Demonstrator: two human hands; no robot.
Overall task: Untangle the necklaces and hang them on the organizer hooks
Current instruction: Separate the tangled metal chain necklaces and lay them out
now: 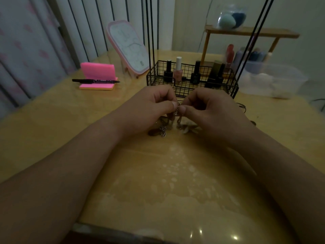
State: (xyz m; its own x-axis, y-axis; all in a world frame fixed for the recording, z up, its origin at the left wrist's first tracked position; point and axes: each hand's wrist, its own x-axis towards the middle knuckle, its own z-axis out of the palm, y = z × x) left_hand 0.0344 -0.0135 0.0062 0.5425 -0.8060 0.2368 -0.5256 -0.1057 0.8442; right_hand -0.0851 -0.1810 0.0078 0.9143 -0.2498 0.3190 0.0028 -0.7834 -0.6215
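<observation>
Silver necklace tangle (178, 121), left grip (149, 107) pinching it, right grip (209, 110) pinching it, one wire basket (154, 80).

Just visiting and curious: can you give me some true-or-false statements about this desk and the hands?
1. Both the left hand and the right hand pinch the tangled necklaces. True.
2. Nail polish bottles stand in the black wire basket. True.
3. The black marker lies in the basket. False: it lies on the pink sticky notes.
4. The necklaces hang on hooks. False: they are held in the fingers and trail onto the table.
</observation>
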